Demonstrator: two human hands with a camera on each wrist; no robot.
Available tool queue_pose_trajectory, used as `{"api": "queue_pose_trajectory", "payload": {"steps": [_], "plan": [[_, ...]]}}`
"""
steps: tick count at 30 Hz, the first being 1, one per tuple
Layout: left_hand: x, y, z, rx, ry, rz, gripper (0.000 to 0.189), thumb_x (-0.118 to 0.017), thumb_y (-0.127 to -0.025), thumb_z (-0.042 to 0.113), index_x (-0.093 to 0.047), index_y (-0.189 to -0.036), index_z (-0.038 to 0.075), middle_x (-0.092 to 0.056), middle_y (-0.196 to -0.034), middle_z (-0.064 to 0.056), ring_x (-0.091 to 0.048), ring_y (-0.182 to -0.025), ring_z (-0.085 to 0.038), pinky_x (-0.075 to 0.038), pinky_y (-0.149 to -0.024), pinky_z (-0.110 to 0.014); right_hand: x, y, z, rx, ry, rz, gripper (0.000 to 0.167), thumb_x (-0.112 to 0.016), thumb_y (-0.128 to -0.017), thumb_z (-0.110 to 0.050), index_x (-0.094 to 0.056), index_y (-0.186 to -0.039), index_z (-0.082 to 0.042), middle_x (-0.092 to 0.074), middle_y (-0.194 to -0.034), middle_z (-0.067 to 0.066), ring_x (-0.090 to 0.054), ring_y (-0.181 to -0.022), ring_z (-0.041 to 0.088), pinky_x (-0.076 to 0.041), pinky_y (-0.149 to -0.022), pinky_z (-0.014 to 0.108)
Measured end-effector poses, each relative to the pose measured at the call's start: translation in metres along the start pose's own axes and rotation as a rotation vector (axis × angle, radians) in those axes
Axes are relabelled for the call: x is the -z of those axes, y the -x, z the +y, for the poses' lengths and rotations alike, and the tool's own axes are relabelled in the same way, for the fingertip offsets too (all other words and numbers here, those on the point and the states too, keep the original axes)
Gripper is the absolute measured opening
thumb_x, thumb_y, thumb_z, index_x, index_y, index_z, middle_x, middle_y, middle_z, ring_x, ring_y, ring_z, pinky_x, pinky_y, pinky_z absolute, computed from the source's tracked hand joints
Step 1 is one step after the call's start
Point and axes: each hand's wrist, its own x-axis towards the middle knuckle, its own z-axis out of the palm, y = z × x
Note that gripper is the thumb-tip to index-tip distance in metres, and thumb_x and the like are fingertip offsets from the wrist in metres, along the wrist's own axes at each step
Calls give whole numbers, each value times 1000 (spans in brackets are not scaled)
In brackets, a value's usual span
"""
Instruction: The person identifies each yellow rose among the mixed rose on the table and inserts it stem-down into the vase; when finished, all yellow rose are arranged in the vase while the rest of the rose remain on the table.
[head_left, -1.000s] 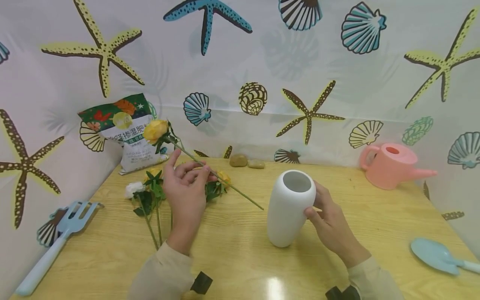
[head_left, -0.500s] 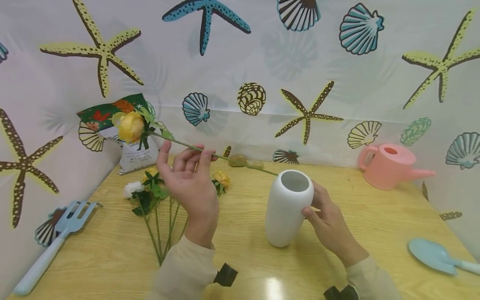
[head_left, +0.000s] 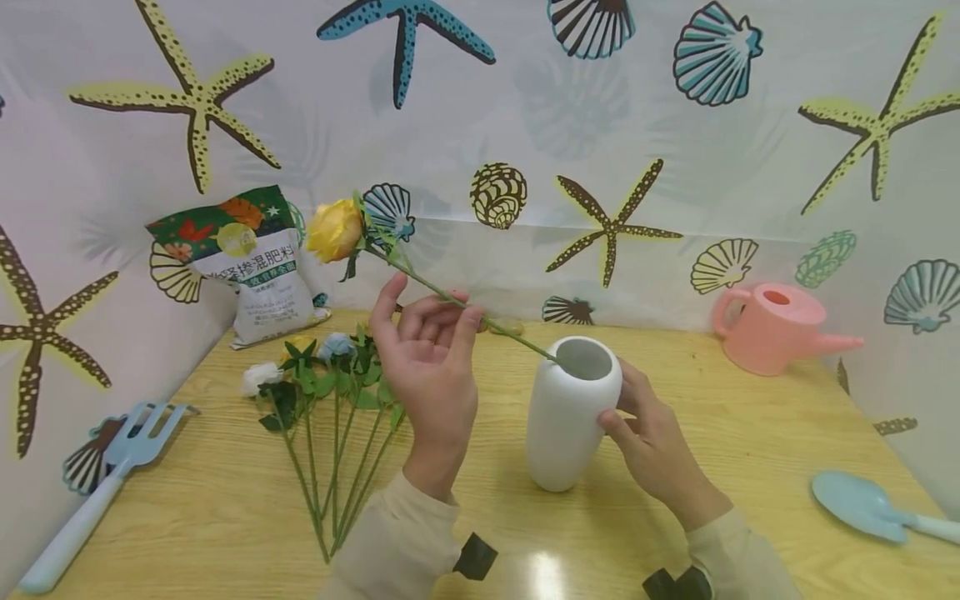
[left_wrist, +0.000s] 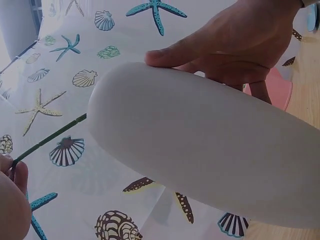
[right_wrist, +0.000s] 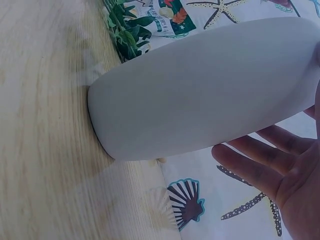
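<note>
My left hand pinches the green stem of a yellow rose between thumb and fingers. The bloom points up and to the left. The lower end of the stem passes over the rim into the mouth of a white vase, and its tip is hidden inside. On the vase's right side, my right hand holds it, thumb in front and fingers behind. The vase stands on the table, and its smooth wall fills much of the right wrist view. In the left wrist view the stem runs behind the vase's rim.
Several artificial flowers with white, yellow and blue blooms lie on the wooden table at left. A blue garden fork is farther left, a fertilizer bag behind. A pink watering can and a blue trowel lie at right.
My left hand has moved right with the rose, and the stem's lower end has gone from left of the vase to inside its mouth. The right hand stays on the vase.
</note>
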Motion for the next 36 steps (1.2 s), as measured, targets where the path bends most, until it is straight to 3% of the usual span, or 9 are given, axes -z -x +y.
{"api": "queue_pose_trajectory", "payload": {"steps": [10,14,18,21,25,31,36], "plan": [[-6,9,-10,49,-14,-187,66,-70,-88,-10,-34,-142,-2,-65,-101,1,-66,-89,-14,-59,-80,-25,0,-1,-1,1,16,0,56,-54,-105,-36,-38,-153,-13,-64,-134,19,-65,-107,6,-61,-79,32],[-7,11,-11,27,-110,-277,65,-69,-89,-10,-32,-142,-6,-65,-101,-11,-65,-90,-15,-58,-81,-24,-1,-1,-2,-10,26,-4,57,-53,-104,-39,-38,-153,-12,-64,-135,20,-67,-107,11,-62,-78,33],[-9,14,-13,-45,-254,-384,62,-69,-90,-9,-34,-141,-8,-64,-102,-25,-67,-91,-24,-58,-83,-25,-1,-2,-4,-18,29,-6,57,-53,-104,-39,-38,-153,-13,-63,-135,20,-68,-107,18,-61,-79,35],[-10,16,-15,-75,-330,-434,58,-69,-90,-8,-38,-139,-6,-66,-102,-25,-68,-91,-31,-59,-85,-26,0,-2,-5,-20,31,-7,57,-53,-105,-39,-37,-153,-14,-63,-135,19,-69,-107,25,-61,-79,35],[-11,18,-16,-90,-411,-453,52,-69,-91,-5,-44,-136,-4,-69,-99,-21,-69,-89,-31,-60,-83,-29,0,-2,-6,-18,28,-4,57,-53,-105,-38,-37,-154,-14,-63,-135,20,-70,-107,29,-61,-79,34],[-12,22,-19,-180,-576,-474,45,-74,-90,2,-52,-130,-3,-73,-93,-15,-70,-82,-24,-60,-75,-32,1,-1,-7,-25,31,-12,57,-53,-105,-37,-36,-154,-13,-63,-136,20,-70,-107,35,-61,-80,37],[-14,25,-19,-207,-631,-469,41,-75,-89,4,-55,-125,-3,-75,-93,-14,-71,-83,-22,-59,-74,-31,1,-1,-6,-28,26,-18,57,-53,-105,-36,-35,-154,-12,-61,-137,22,-69,-107,40,-61,-80,37]]}}
